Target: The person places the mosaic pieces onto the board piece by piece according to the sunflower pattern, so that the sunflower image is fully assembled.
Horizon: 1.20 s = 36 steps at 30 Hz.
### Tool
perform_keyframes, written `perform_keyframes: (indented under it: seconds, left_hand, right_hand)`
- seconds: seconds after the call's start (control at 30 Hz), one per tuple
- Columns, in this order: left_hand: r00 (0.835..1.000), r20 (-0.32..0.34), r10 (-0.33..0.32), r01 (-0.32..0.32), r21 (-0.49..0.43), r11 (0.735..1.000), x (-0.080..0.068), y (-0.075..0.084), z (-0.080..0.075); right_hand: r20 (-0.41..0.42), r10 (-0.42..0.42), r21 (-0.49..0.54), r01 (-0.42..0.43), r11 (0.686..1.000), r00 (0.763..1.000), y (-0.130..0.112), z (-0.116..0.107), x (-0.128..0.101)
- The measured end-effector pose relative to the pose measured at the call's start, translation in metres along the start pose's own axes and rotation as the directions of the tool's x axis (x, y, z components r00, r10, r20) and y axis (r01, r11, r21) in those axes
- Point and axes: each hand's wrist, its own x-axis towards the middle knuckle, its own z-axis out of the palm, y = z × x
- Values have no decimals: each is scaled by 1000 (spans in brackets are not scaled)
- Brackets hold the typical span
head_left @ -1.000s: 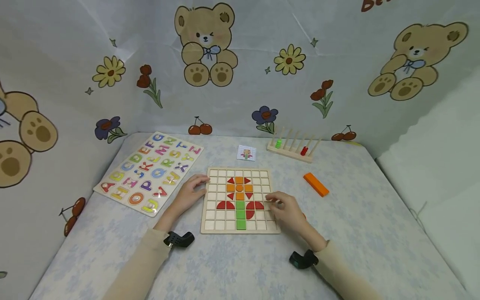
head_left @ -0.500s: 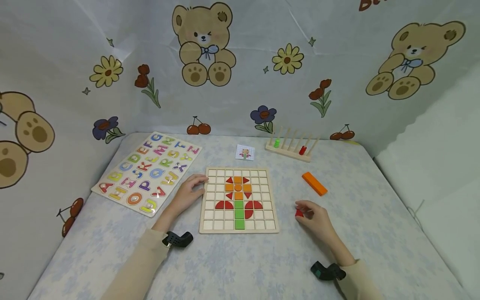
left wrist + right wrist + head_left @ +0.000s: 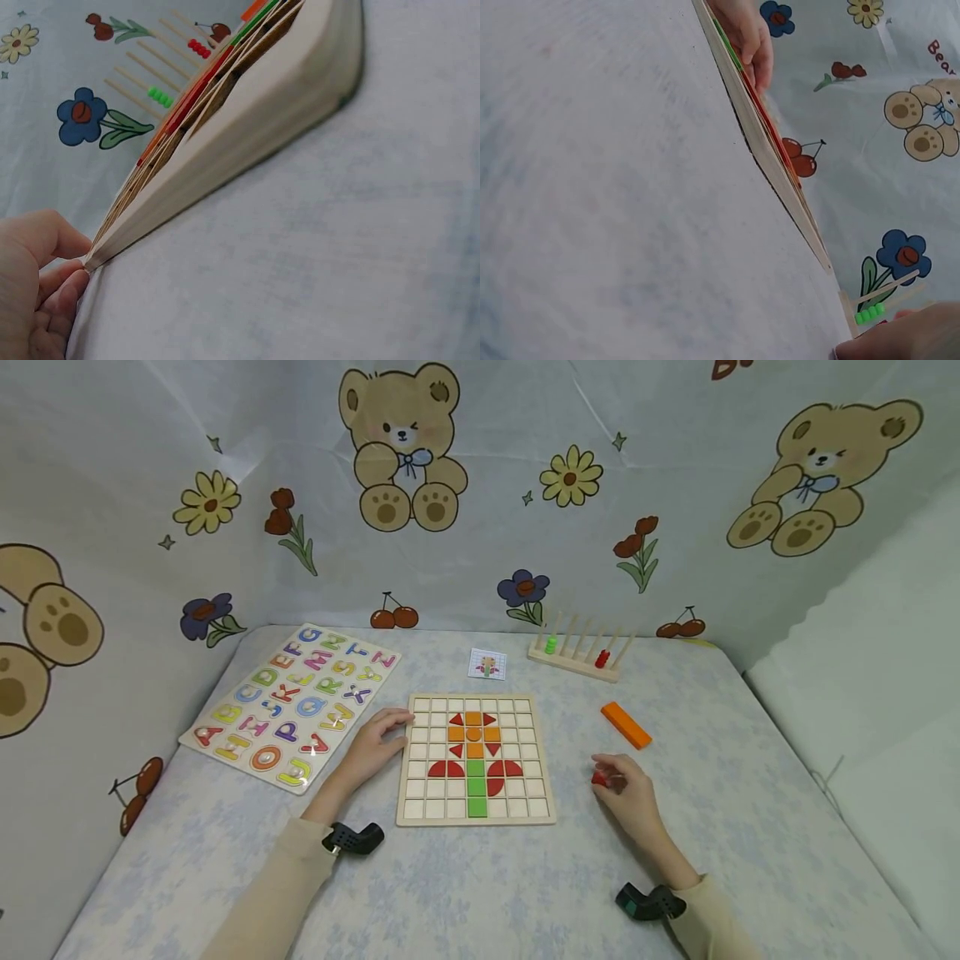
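A square wooden grid board [image 3: 420, 810] lies in the middle of the table, bearing orange, red and green tiles in a flower-like pattern. At its left rim my left hand [image 3: 371, 749] holds the edge; in the left wrist view its fingers [image 3: 60, 289] close about the board's far corner. To the right of the board, apart from it, my right hand [image 3: 630, 792] pinches a small red tile [image 3: 598, 777] between thumb and fingers. The fingers cover most of that tile, so its shape cannot be told. Only part of the right hand [image 3: 900, 337] shows in the right wrist view.
Behind the board lies a small pattern card [image 3: 487, 664]. A wooden peg rack [image 3: 573, 666] with green and red beads stands at the back right. An orange block [image 3: 626, 725] lies right of the board, and an alphabet puzzle board [image 3: 247, 756] lies at the left.
My right hand has left the board's right edge, moved right over the table and taken hold of a red tile, now slightly raised. My left hand has stayed at the board's edge.
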Motion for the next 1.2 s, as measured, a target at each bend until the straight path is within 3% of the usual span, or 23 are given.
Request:
perform_keyframes:
  seconds: [0.17,0.3,0.43,0.53,0.73,1.0,1.2]
  left_hand:
    - [1000,1,-4,4,4,1000,0,0,0]
    - [1000,0,-6,6,3,1000,1,1,-1]
    - [1000,3,-5,5,9,1000,1,1,-1]
    - [1000,3,-3,3,9,1000,1,1,0]
    - [1000,2,0,0,0,1000,0,1,-1]
    - [1000,-3,0,0,6,1000,1,1,-2]
    - [1000,-2,-17,17,5,1000,1,1,0]
  right_hand:
    - [-37,-5,27,6,1000,999,-12,2,0]
    - [88,17,12,-18,1000,996,-12,2,-1]
    - [239,43,27,-51,998,970,-6,-4,0]
    - [276,52,44,-66,997,960,-2,-12,1]
    - [265,88,43,-103,994,960,0,-14,2]
    - [175,94,22,-99,995,980,-5,-5,3]
    - [168,146,74,-160,984,975,-36,12,4]
